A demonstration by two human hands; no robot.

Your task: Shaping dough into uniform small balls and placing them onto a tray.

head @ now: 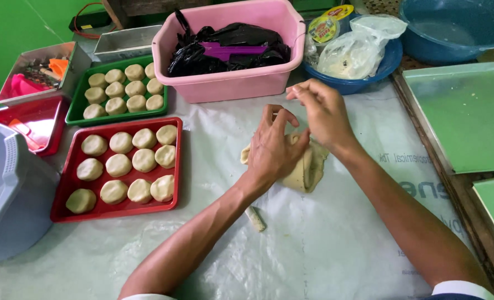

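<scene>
A pale lump of dough point(308, 169) lies on the plastic-covered table point(324, 244). My left hand point(272, 147) rests on top of the lump, fingers curled over its far side. My right hand point(322, 114) hovers just above and behind the dough with fingertips pinched together, possibly on a tiny bit of dough; I cannot tell for sure. A small dough scrap point(255, 218) lies near my left forearm.
A red tray point(61, 205) and a green tray point(76, 111) at left hold several round dough pieces. A pink tub point(230, 83) with black bags stands behind. Blue bowls point(452, 28) sit at back right, green boards point(469, 111) at right, a grey container point(8, 194) at far left.
</scene>
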